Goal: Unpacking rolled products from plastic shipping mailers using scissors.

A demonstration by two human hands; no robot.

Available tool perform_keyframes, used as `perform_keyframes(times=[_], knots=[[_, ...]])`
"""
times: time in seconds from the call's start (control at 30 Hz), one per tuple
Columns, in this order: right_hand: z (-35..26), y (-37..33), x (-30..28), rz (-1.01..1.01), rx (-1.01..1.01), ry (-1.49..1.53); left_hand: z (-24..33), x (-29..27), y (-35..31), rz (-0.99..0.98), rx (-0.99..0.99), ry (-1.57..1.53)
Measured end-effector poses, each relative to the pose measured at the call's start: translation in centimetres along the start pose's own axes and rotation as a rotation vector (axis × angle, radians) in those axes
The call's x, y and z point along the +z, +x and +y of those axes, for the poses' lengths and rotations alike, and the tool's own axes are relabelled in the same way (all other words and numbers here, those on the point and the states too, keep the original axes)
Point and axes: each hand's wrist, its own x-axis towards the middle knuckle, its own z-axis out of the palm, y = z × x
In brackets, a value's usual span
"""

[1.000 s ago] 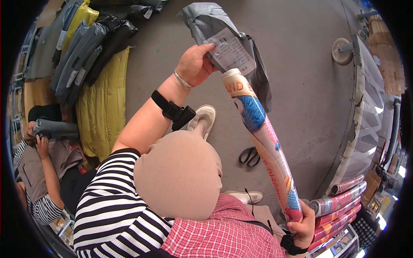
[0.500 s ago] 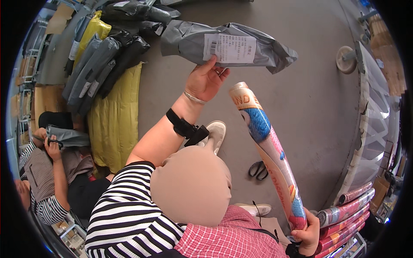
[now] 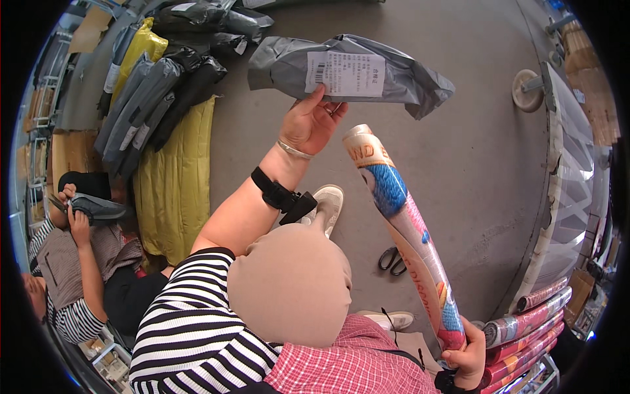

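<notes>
My left hand [image 3: 312,123] reaches forward, its thumb over the white label of a grey plastic mailer bag [image 3: 403,75] and its fingers beneath. The crumpled bag is held up crosswise. At the lower right my right hand [image 3: 469,354] grips the near end of a rolled printed mat [image 3: 408,226]. Glossy and colourful, this roll slants up and away, its far end below the bag and apart from it. Black-handled scissors [image 3: 392,261] lie on the floor beside the roll.
Grey and black wrapped parcels [image 3: 134,111] are heaped at the far left, near a long yellow package [image 3: 174,180]. More rolled mats [image 3: 525,328] are stacked at the lower right. A caster wheel [image 3: 527,91] stands far right. At left, a co-worker [image 3: 82,262] holds scissors and a grey bag.
The far end of the rolled mat has shifted slightly left. The grey bag has tilted a little, its right end lower. The co-worker's grey bag and scissors have moved slightly.
</notes>
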Motion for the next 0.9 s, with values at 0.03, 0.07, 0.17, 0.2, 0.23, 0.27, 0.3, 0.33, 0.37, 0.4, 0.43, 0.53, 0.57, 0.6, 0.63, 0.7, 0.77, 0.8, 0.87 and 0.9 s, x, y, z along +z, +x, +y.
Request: perform_keyframes(times=[0.03, 0.07, 0.17, 0.2, 0.23, 0.27, 0.3, 0.33, 0.37, 0.4, 0.43, 0.53, 0.57, 0.6, 0.63, 0.7, 0.77, 0.8, 0.87, 0.9], knots=[[-0.01, -0.01, 0.00, 0.003, -0.001, 0.001, -0.01, 0.00, -0.01, 0.005, -0.003, -0.003], [-0.01, -0.02, -0.02, 0.004, 0.000, 0.001, -0.02, 0.02, -0.02, 0.003, -0.004, -0.002], [0.03, -0.04, -0.06, 0.001, -0.003, 0.022, -0.03, 0.03, -0.03, -0.004, -0.005, -0.010], [0.04, -0.03, -0.08, 0.000, -0.001, 0.022, -0.03, 0.03, -0.03, -0.008, -0.006, -0.017], [0.04, -0.02, -0.09, -0.002, 0.000, 0.022, -0.03, 0.03, -0.03, -0.007, -0.006, -0.018], [0.05, 0.01, -0.08, -0.002, 0.001, 0.022, -0.03, 0.03, -0.03, -0.003, -0.008, -0.015], [0.05, 0.04, -0.08, -0.004, -0.001, 0.025, -0.04, 0.03, -0.03, 0.000, -0.006, -0.010], [0.05, 0.07, -0.08, -0.006, -0.003, 0.029, -0.05, 0.02, -0.03, 0.002, -0.010, -0.013], [0.05, 0.09, -0.07, -0.006, -0.002, 0.029, -0.06, 0.02, -0.02, 0.000, -0.010, -0.011], [0.06, 0.11, -0.06, -0.006, -0.001, 0.034, -0.07, 0.01, -0.03, -0.004, -0.007, -0.005], [0.06, 0.13, -0.05, -0.006, -0.001, 0.038, -0.08, 0.00, -0.03, -0.003, -0.010, -0.010], [0.11, 0.12, -0.09, 0.002, -0.011, 0.030, -0.11, 0.02, -0.05, 0.008, -0.011, 0.009], [0.12, 0.13, -0.13, 0.002, -0.011, 0.030, -0.12, 0.03, -0.05, 0.012, -0.011, 0.009], [0.13, 0.14, -0.18, -0.001, -0.012, 0.020, -0.12, 0.06, -0.05, 0.015, -0.011, 0.008], [0.13, 0.14, -0.22, -0.002, -0.013, 0.009, -0.13, 0.08, -0.06, 0.015, -0.011, 0.008], [0.12, 0.17, -0.27, -0.002, -0.015, 0.006, -0.14, 0.09, -0.07, 0.011, -0.013, 0.000], [0.09, 0.21, -0.23, -0.001, -0.016, 0.003, -0.18, 0.04, -0.05, 0.011, -0.014, -0.005], [0.08, 0.21, -0.17, 0.003, -0.009, 0.005, -0.21, -0.02, -0.03, 0.003, -0.011, -0.007], [0.04, 0.17, -0.05, 0.008, -0.001, 0.008, -0.23, -0.14, 0.01, 0.006, -0.018, -0.011], [0.02, 0.14, -0.01, 0.009, -0.002, 0.010, -0.23, -0.16, 0.03, 0.000, -0.017, -0.010]])
